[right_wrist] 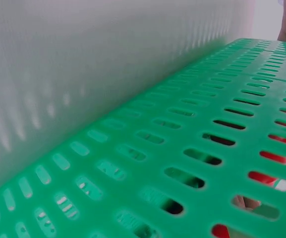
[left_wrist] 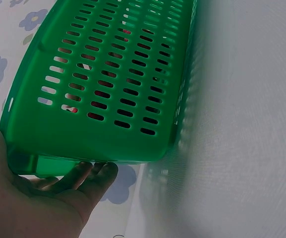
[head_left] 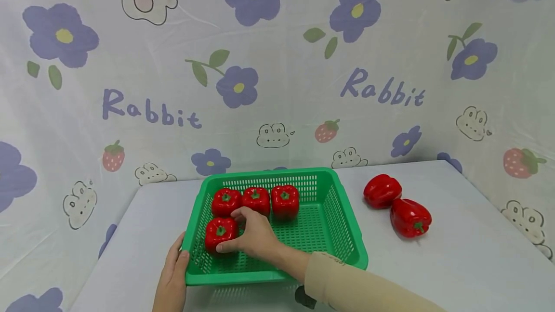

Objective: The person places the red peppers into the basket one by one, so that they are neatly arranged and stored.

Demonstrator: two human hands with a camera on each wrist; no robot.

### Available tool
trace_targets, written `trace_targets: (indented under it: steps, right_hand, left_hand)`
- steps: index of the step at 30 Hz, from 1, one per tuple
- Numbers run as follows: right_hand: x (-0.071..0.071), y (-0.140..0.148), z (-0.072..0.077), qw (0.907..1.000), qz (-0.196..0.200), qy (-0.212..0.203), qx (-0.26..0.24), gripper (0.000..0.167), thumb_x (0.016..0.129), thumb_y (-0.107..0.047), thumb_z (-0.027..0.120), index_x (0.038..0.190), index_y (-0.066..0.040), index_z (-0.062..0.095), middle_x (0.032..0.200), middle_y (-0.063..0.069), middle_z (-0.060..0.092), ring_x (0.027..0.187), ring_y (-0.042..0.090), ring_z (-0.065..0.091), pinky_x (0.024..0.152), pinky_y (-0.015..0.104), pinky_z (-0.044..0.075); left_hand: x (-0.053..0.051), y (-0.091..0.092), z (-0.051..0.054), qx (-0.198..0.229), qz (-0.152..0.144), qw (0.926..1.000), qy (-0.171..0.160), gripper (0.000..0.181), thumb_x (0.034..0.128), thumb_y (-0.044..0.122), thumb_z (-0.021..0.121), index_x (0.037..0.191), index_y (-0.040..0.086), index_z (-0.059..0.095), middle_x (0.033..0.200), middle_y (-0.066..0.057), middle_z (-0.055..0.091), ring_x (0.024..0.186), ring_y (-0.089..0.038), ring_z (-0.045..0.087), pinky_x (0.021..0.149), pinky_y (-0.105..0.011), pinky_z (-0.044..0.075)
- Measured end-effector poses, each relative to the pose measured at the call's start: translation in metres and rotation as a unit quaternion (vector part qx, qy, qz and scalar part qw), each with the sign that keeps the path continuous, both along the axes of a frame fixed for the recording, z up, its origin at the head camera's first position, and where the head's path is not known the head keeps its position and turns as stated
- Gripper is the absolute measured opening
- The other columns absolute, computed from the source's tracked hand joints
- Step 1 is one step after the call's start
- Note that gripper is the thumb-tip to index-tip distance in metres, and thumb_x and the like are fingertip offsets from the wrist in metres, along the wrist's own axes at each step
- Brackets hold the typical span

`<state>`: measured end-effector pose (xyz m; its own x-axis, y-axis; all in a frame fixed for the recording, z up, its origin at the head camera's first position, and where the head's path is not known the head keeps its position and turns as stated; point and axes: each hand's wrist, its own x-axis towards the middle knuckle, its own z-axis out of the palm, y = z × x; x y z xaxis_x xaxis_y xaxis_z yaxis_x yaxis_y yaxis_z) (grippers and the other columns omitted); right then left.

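A green plastic basket with slotted walls stands on the table, holding several red bell peppers. My right hand reaches over the front rim and grips the front-left bell pepper between thumb and fingers. Behind it, a row has one bell pepper at the left, another in the middle, partly behind my fingers, and a third at the right. At the basket's left rim, my left hand holds on near the front corner. The right wrist view shows mostly the slotted wall.
Two more red bell peppers, one farther back and one nearer, lie touching on the white table right of the basket. A patterned cloth with flowers and rabbits hangs behind the table and along its sides.
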<state>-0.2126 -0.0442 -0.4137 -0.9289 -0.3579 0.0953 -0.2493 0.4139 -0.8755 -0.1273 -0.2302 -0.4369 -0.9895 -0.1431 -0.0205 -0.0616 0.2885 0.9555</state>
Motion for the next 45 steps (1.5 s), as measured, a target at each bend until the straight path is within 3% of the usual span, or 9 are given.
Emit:
trace_targets:
  steps: [9,15,20,24,29,32,36,40,45]
  right_hand:
    - [0.02,0.026,0.028,0.9994,0.005,-0.031,-0.017,0.064,0.076,-0.036,0.086,0.127,-0.01,0.058,0.12,0.0,0.061,0.112,0.023,0.056,0.087,0.039,0.051]
    - [0.046,0.067,0.054,0.9986,0.008,0.01,-0.051,0.058,0.079,-0.038,0.084,0.127,-0.019,0.059,0.121,-0.009,0.059,0.112,0.015,0.055,0.093,0.036,0.048]
    - [0.069,0.112,0.071,0.993,-0.046,0.067,-0.086,0.057,0.079,-0.032,0.085,0.128,-0.022,0.059,0.124,-0.007,0.059,0.115,0.014,0.055,0.094,0.03,0.048]
    - [0.083,0.149,0.084,0.9838,-0.108,0.101,-0.101,0.058,0.081,-0.027,0.084,0.131,-0.017,0.057,0.128,-0.004,0.058,0.118,0.015,0.054,0.093,0.025,0.047]
    - [0.095,0.192,0.09,0.9624,-0.22,0.136,-0.085,0.059,0.085,-0.026,0.081,0.136,-0.013,0.054,0.131,-0.001,0.055,0.119,0.018,0.054,0.091,0.016,0.044]
    - [0.093,0.214,0.083,0.9409,-0.302,0.148,-0.04,0.063,0.086,-0.029,0.08,0.14,-0.013,0.052,0.133,0.002,0.055,0.119,0.024,0.055,0.088,0.013,0.044]
    - [0.087,0.243,0.067,0.9105,-0.396,0.119,0.002,0.069,0.086,-0.034,0.078,0.145,-0.016,0.048,0.138,0.005,0.053,0.122,0.029,0.053,0.092,0.02,0.045]
    - [0.081,0.266,0.05,0.892,-0.445,0.081,0.005,0.071,0.087,-0.035,0.077,0.148,-0.017,0.044,0.143,0.006,0.05,0.129,0.028,0.047,0.102,0.033,0.04]
    - [0.069,0.286,0.029,0.8802,-0.471,0.061,0.01,0.072,0.088,-0.035,0.076,0.149,-0.015,0.043,0.144,0.008,0.048,0.13,0.029,0.045,0.105,0.04,0.038]
  left_hand:
    - [0.0,-0.002,0.002,0.016,-0.009,0.9998,0.001,0.062,0.1079,0.043,0.029,0.158,0.009,0.014,0.159,-0.016,0.02,0.141,-0.033,0.023,0.107,-0.058,0.027]
    - [-0.001,-0.002,0.001,0.02,-0.004,0.9997,-0.012,0.062,0.1083,0.042,0.029,0.158,0.009,0.014,0.159,-0.016,0.019,0.141,-0.033,0.021,0.108,-0.057,0.026]
    - [0.0,-0.003,0.0,0.017,0.0,0.9996,-0.023,0.063,0.1078,0.044,0.029,0.159,0.01,0.014,0.16,-0.015,0.018,0.142,-0.033,0.02,0.108,-0.058,0.025]
    - [0.001,-0.004,0.0,0.016,0.0,0.9996,-0.024,0.063,0.1077,0.045,0.029,0.159,0.01,0.014,0.16,-0.015,0.019,0.142,-0.033,0.021,0.108,-0.058,0.025]
    - [0.002,-0.004,0.0,0.016,-0.004,0.9996,-0.023,0.063,0.1077,0.044,0.028,0.159,0.01,0.013,0.16,-0.015,0.018,0.142,-0.032,0.021,0.108,-0.058,0.025]
    - [0.002,-0.005,0.0,0.015,-0.004,0.9997,-0.021,0.063,0.1078,0.044,0.028,0.159,0.01,0.013,0.16,-0.014,0.018,0.142,-0.032,0.021,0.108,-0.058,0.025]
    - [0.001,-0.005,0.0,0.018,-0.003,0.9996,-0.023,0.063,0.1079,0.044,0.028,0.159,0.011,0.013,0.16,-0.014,0.018,0.142,-0.031,0.021,0.109,-0.058,0.025]
    - [0.001,-0.005,-0.002,0.017,-0.002,0.9994,-0.029,0.063,0.1074,0.046,0.028,0.159,0.012,0.013,0.16,-0.013,0.018,0.142,-0.031,0.021,0.108,-0.058,0.025]
    - [0.0,-0.007,-0.004,0.018,0.0,0.9993,-0.032,0.063,0.1074,0.046,0.027,0.159,0.013,0.012,0.16,-0.013,0.018,0.142,-0.031,0.022,0.108,-0.058,0.026]
